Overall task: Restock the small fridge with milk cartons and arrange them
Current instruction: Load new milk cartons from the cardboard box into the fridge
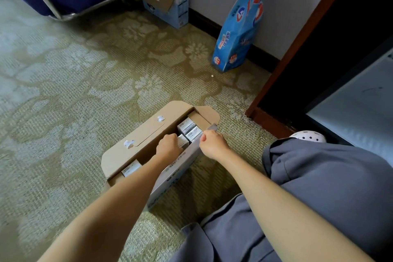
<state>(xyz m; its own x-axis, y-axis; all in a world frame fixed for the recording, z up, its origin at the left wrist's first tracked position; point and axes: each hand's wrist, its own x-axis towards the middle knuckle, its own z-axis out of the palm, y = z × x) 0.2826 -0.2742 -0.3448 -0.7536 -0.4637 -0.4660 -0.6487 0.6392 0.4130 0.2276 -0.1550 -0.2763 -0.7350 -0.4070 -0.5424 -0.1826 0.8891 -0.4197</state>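
In the open box (pixel 172 176) on the carpet (pixel 85 91), the left hand (pixel 169 147) curls round a milk carton (pixel 183 142) mid-box; the right hand (pixel 212 144) pinches the box's right-side flap (pixel 213 127). Hold that flap back and lift straight up, clear of the cartons (pixel 188 126) packed beyond.

The left hand (pixel 168 147) gripping a white milk carton (pixel 183 142) and the right hand (pixel 212 144) pinching the rim fill the middle of the open brown cardboard case (pixel 136 140), its flap splayed left. Patterned green carpet (pixel 63 91) lies open leftward; a grey-trousered knee (pixel 319 176) and dark wooden cabinet frame (pixel 294 49) crowd the right.
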